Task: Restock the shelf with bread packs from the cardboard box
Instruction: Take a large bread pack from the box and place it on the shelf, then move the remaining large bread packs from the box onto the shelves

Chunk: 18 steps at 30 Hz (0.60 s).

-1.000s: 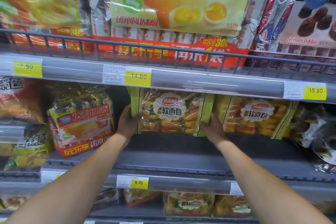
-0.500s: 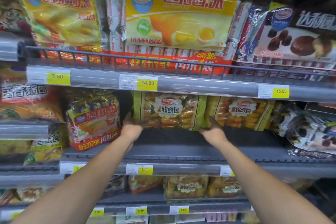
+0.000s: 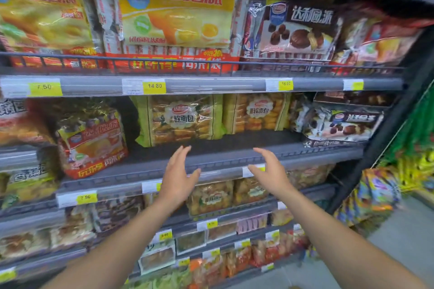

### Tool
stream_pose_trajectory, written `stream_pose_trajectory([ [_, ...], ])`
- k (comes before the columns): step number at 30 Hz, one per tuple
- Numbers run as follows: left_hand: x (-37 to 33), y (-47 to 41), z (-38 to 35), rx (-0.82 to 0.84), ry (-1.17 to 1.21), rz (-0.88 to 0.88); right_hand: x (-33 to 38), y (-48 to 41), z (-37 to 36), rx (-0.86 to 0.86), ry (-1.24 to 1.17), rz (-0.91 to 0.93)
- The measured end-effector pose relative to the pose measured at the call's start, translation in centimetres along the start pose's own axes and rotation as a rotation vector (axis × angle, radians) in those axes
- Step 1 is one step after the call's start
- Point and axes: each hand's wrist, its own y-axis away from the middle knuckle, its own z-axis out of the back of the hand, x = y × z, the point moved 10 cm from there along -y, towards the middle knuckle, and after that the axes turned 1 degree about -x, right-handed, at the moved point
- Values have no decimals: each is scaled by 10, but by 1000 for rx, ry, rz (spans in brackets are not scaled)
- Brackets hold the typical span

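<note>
A green-edged clear bread pack (image 3: 180, 119) stands upright at the back of the grey middle shelf (image 3: 211, 159), with a second one (image 3: 257, 111) to its right. My left hand (image 3: 178, 178) and my right hand (image 3: 270, 171) hover in front of the shelf edge, below the first pack, fingers spread and palms facing each other, holding nothing. The cardboard box is out of view.
A red and yellow cake pack (image 3: 91, 141) stands left of the bread. Chocolate pie packs (image 3: 340, 122) lie to the right. Large yellow packs (image 3: 176, 12) fill the shelf above behind a wire rail. Lower shelves hold more bread packs (image 3: 211, 197). The aisle floor (image 3: 399, 241) opens right.
Both hands let go of the bread pack and drew back and down from it. The pack stays standing on the shelf. The view has pulled back and turned right.
</note>
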Motion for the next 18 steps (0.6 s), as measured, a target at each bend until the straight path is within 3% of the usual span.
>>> stream_pose_trajectory([
  [7, -33, 64, -87, 131, -49, -75, -71, 68, 51, -17, 40, -43],
  [18, -77, 197, -258, 446, -124, -190, -254, 210, 131, -2, 52, -206],
])
